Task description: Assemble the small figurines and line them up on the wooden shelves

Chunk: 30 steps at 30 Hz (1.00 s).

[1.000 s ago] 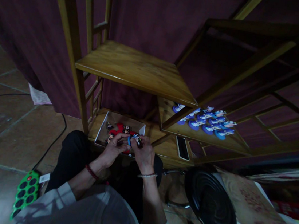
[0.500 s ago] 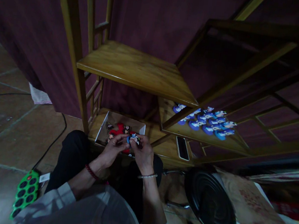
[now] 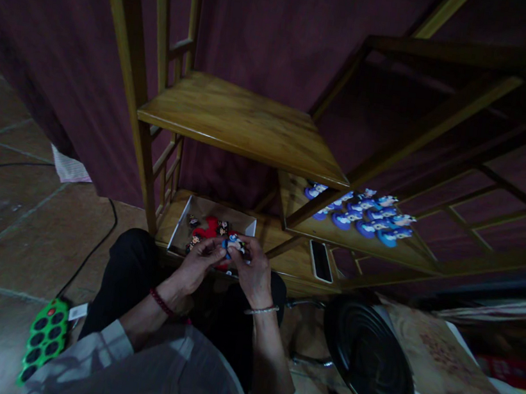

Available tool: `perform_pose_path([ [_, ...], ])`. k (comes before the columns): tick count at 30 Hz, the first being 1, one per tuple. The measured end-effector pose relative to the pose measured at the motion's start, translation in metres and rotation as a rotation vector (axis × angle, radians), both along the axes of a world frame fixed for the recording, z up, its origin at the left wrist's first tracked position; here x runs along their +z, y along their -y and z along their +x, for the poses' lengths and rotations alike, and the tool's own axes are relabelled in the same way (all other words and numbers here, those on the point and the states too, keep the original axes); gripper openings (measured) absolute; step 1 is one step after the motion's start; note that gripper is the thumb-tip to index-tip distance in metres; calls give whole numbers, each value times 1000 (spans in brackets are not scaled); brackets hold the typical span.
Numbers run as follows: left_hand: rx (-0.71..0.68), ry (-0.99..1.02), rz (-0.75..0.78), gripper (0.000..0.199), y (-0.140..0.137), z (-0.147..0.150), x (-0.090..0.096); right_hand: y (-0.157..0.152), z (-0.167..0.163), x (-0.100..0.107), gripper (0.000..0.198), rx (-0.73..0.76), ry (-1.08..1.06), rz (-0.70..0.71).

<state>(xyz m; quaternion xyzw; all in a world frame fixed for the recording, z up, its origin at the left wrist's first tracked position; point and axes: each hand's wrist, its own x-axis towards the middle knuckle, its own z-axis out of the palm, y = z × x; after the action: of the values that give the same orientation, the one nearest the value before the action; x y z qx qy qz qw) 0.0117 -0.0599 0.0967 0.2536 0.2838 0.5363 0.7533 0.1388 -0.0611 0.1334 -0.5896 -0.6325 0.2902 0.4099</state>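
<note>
A small blue-and-white figurine (image 3: pixel 234 243) is pinched between my two hands, above the near edge of an open box. My left hand (image 3: pixel 199 263) grips its blue end, and my right hand (image 3: pixel 253 273) has its fingers on the other side. The fingers cover part of it. Under and behind my hands, the white-rimmed box (image 3: pixel 180 225) holds several red figurines (image 3: pixel 212 227) with dark heads. To the right, several blue, purple and white figurines (image 3: pixel 369 217) on round bases stand grouped on a shelf.
The wooden shelf unit (image 3: pixel 244 120) rises in front of me, with one board above the box. A phone (image 3: pixel 321 261) lies on the lower board. A black round stool (image 3: pixel 370 356) stands at right; a green power strip (image 3: pixel 45 339) lies on the floor at left.
The figurine has turned slightly between my fingers. Both hands stay in nearly the same place, and the box and the shelf figurines have not moved.
</note>
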Motion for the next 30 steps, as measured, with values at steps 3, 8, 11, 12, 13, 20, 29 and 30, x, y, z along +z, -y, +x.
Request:
perform_pose_path([
  [3, -20, 15, 5, 28, 0, -1, 0, -1, 0, 1, 22, 14, -12, 18],
  [8, -19, 37, -10, 22, 0, -1, -1, -2, 1, 2, 22, 52, -36, 18],
  [11, -8, 50, -38, 20, 0, -1, -2, -2, 2, 1, 24, 57, -39, 11],
  [12, -8, 54, -45, 19, 0, -1, -2, -2, 2, 1, 24, 60, -39, 9],
  [13, -9, 57, -51, 18, 0, -1, -2, -2, 2, 1, 25, 65, -41, 7],
  [20, 13, 102, -114, 15, 0, 0, -5, -1, 3, 1, 26, 79, -63, -1],
  [29, -2, 118, -151, 17, 0, 1, -4, -2, 6, -2, 28, 105, -67, -2],
  [30, 3, 122, -152, 17, 0, 1, -3, -2, 6, -1, 28, 108, -67, 0],
])
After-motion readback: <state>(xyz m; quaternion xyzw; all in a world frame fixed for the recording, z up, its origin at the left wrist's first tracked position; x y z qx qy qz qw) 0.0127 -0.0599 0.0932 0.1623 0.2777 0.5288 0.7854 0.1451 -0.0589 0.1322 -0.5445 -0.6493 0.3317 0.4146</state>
